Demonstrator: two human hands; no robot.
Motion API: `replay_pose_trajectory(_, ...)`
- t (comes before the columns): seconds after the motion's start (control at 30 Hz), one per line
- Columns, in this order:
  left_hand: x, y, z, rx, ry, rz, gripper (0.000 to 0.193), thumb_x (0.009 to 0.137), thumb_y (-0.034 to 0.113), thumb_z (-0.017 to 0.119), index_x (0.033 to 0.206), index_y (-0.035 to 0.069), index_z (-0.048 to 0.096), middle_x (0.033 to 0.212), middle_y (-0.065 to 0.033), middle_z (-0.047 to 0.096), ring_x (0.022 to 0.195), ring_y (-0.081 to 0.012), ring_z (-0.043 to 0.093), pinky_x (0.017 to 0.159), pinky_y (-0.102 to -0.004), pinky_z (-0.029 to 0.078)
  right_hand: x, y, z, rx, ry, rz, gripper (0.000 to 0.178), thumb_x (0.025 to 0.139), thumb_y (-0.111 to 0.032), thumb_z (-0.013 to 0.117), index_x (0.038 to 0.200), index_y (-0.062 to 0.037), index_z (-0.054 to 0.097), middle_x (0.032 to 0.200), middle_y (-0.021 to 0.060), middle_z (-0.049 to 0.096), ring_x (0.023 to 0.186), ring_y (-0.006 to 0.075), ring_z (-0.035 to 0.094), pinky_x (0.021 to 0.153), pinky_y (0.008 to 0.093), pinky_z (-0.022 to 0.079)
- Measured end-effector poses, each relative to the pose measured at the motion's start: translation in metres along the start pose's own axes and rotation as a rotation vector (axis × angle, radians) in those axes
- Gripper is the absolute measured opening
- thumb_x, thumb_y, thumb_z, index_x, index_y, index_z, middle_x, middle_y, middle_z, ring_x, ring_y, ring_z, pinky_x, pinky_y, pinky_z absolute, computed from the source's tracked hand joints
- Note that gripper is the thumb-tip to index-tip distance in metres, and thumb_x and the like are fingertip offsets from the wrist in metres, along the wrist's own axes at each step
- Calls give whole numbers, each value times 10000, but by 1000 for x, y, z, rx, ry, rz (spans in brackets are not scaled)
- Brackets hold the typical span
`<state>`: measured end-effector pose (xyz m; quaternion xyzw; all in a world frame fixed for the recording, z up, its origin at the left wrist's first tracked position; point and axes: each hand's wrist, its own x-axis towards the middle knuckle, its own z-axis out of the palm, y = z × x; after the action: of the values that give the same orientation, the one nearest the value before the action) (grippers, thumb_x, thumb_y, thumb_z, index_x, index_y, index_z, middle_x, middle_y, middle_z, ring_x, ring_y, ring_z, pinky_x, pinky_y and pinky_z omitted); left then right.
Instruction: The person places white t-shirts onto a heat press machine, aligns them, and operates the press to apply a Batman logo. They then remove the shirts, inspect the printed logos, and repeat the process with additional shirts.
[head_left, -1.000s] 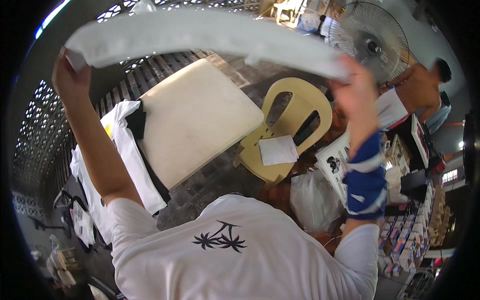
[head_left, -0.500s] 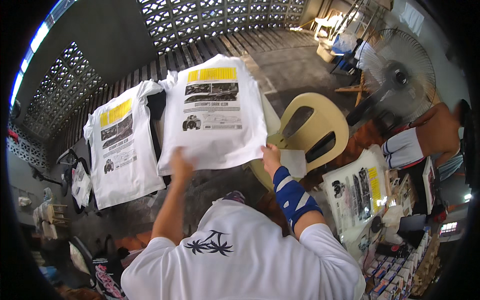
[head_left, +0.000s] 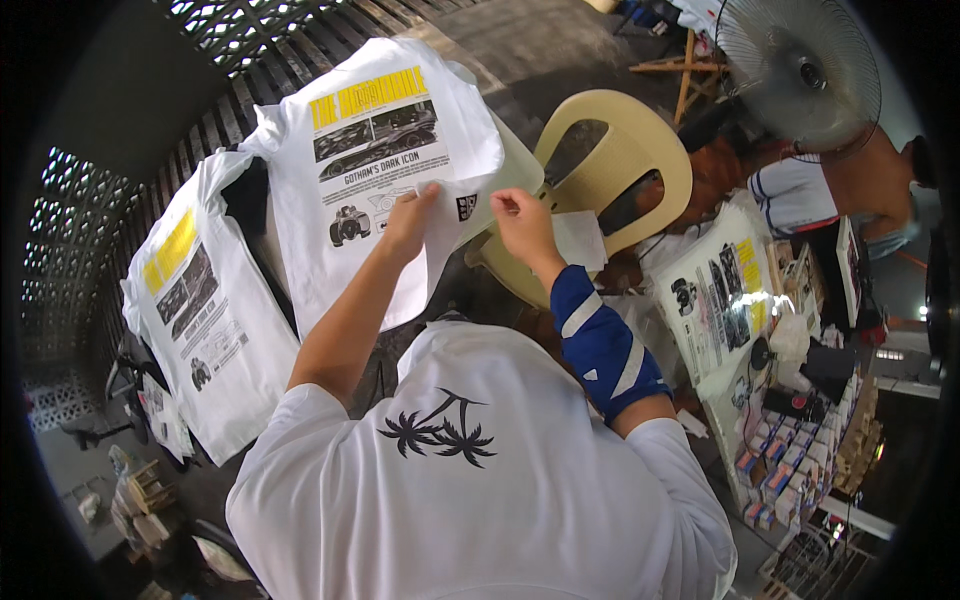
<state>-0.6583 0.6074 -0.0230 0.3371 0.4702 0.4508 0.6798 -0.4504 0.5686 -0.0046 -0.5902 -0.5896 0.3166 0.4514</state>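
A white T-shirt (head_left: 300,180) with a yellow, black and grey front print lies spread in front of me over a pale board (head_left: 518,172). My left hand (head_left: 408,222) grips its lower part, where the cloth is gathered up and folded across the print's lower right corner. Just right of that fold, my right hand (head_left: 526,228) is held with curled, pinched fingers, apart from the cloth. Whether anything small is between those fingers cannot be made out. A second white T-shirt (head_left: 215,370) with the same print lies to the left.
A beige plastic chair (head_left: 672,165) stands right of the shirt, with a white sheet (head_left: 580,240) on it. Farther right are a large fan (head_left: 800,75), a printed clear sheet (head_left: 690,330), stacked small boxes (head_left: 790,460) and another person (head_left: 850,190).
My left hand has moved up and right, folding the shirt's lower part. My right hand has let go of the bottom corner and risen. The view has shifted.
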Motion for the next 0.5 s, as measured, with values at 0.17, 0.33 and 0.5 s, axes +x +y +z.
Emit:
replay_pose_trajectory(0.17, 1, 19, -11, -249, -49, -154, 357, 1064, 265, 500, 1194, -55, 589, 1079, -145, 681, 934, -211, 683, 803, -341, 561, 6, -23, 52, -132, 73, -123, 294, 916, -224, 723, 1094, -3, 644, 933, 111, 709, 868, 201, 687, 745, 336, 542)
replay_pose_trajectory(0.33, -1, 31, -8, -103, -96, -177, 379, 1065, 305, 511, 1137, -49, 625, 1035, -122, 687, 900, -176, 670, 775, -317, 547, 15, -22, 69, 43, 72, 145, 359, 898, -277, 756, 1065, 6, 613, 1015, 137, 694, 903, 208, 681, 726, 335, 547)
replay_pose_trajectory(0.5, 9, 26, -10, 82, -111, -224, 393, 1057, 333, 534, 1117, -36, 654, 1018, -92, 690, 877, -153, 646, 772, -281, 514, 5, -10, 80, 23, 258, 146, 288, 915, -243, 730, 1026, 1, 623, 897, 116, 698, 825, 221, 690, 705, 336, 546)
